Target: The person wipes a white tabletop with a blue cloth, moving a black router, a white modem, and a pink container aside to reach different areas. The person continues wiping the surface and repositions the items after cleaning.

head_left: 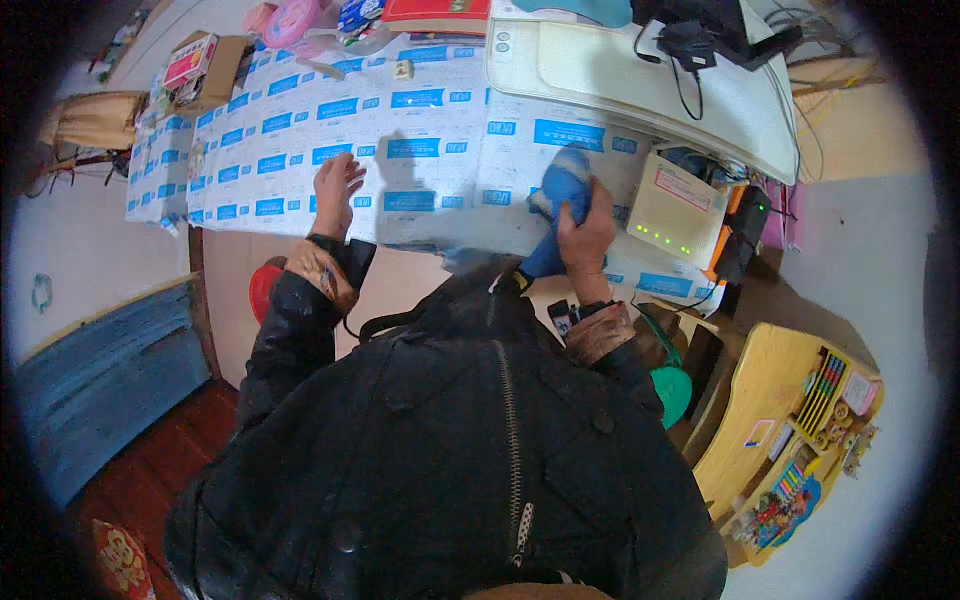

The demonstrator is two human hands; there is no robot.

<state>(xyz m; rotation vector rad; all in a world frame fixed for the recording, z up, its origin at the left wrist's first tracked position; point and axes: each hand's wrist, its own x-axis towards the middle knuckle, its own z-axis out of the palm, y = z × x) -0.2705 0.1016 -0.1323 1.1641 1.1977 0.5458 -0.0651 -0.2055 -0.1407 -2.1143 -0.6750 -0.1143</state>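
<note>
My right hand [589, 232] is closed around a bunched blue cloth item [570, 180] with a pale patch, at the near edge of the table. A tail of blue cloth hangs down from it toward my dark jacket. My left hand [339, 187] is over the table covering [292, 180], fingers partly curled and apart, holding nothing. That covering is white with blue printed blocks. A small white object [403, 70] lies farther back on it.
A white router [675, 202] with green lights stands at the right, beside a black box [748, 214] and cables. A large white panel [585, 67] carries a black adapter [686, 45]. An open cardboard box [221, 71] is at the back left. A wooden toy desk [757, 375] stands lower right.
</note>
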